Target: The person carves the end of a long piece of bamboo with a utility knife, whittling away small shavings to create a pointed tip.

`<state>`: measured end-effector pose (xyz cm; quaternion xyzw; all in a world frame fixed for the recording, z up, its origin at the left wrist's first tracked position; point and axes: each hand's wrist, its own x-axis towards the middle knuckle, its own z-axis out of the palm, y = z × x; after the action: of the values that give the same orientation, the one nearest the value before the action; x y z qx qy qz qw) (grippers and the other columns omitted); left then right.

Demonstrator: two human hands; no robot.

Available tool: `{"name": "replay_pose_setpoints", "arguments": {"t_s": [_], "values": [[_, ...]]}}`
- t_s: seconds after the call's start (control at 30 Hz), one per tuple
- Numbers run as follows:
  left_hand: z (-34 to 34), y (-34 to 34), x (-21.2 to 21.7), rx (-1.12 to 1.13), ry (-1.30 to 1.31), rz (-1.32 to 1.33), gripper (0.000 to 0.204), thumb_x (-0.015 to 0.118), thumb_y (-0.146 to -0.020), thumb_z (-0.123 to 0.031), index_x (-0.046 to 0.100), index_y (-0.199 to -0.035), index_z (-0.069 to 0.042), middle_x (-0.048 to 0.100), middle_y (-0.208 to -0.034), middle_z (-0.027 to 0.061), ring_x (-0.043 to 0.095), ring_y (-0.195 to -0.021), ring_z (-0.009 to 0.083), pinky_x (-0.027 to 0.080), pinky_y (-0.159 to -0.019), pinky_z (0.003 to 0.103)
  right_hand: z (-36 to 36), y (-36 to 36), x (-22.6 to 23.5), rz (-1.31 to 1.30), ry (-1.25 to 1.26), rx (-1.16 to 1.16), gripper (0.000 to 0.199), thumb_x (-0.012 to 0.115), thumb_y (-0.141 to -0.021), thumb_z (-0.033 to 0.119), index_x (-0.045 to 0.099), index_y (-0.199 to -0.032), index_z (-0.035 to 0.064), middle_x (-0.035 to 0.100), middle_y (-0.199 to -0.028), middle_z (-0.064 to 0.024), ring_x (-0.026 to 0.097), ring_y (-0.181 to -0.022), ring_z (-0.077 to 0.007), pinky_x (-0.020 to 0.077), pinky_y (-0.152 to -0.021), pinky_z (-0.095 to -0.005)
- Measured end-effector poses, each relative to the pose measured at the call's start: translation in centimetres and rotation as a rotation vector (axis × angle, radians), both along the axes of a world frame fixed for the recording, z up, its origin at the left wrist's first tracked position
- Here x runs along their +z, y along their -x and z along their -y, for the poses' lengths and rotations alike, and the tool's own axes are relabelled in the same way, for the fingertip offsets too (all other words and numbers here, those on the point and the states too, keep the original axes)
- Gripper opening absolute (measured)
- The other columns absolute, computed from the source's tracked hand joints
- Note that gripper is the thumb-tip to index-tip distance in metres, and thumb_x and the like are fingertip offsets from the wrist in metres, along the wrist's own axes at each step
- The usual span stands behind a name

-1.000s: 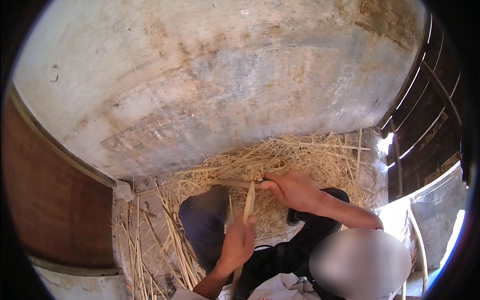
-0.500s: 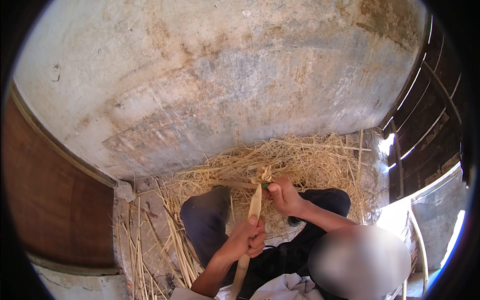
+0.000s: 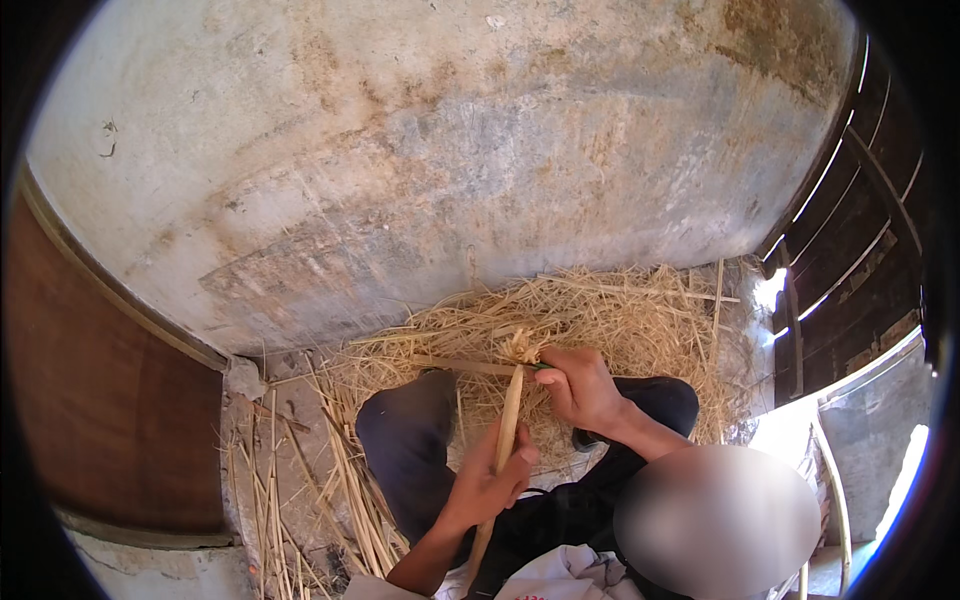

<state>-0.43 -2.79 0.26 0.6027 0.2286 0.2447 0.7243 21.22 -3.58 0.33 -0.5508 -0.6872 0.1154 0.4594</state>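
My left hand [image 3: 493, 480] is closed round a long pale bamboo strip [image 3: 510, 405], which slants from my lap up toward the straw. In my right hand [image 3: 583, 388] is a knife [image 3: 470, 366], gripped by a handle that shows a bit of green. Its long, dull blade reaches left across the strip's far end and seems to touch it. Curled pale shavings [image 3: 521, 347] bunch up just beyond the blade. Most of the knife's handle is hidden by my right fingers.
A heap of straw-like shavings [image 3: 640, 330] lies between my knees and the stained wall [image 3: 500, 180]. Long split strips [image 3: 350, 480] lie on the floor left of my leg. A brown panel [image 3: 120, 390] stands far left, dark slatted boards [image 3: 850, 240] at right.
My left hand has turned, and the strip has rolled so it looks narrower. The knife and my right hand have shifted only slightly; the right hand looks more tightly bent.
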Motion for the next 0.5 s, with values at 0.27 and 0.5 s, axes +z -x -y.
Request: {"name": "replay_pose_setpoints", "arguments": {"t_s": [0.27,0.5], "values": [[-0.3,0.3,2.0,0.106,0.201,-0.184,0.017,0.05,-0.112,-0.021,0.053,-0.112,-0.004,0.05,-0.077,-0.0017,0.045,-0.062,0.0068,0.04,-0.057,0.027,0.6,-0.6,-0.3,0.06,0.01,-0.024,0.03,0.06,-0.107,0.034,0.061,-0.102,0.0046,0.06,-0.073,-0.0184,0.062,-0.063,-0.0419,0.046,-0.055,-0.0472],[0.2,0.3,0.7,0.225,-0.418,-0.349,0.024,0.052,-0.112,-0.023,0.053,-0.115,0.0,0.058,-0.076,0.0211,0.06,-0.063,0.0369,0.045,-0.06,0.045,1.3,-0.4,1.1,0.292,0.062,-0.173,0.03,0.062,-0.105,0.04,0.064,-0.106,0.0099,0.068,-0.078,-0.0118,0.068,-0.066,-0.0381,0.0521,-0.056,-0.0473]]}}
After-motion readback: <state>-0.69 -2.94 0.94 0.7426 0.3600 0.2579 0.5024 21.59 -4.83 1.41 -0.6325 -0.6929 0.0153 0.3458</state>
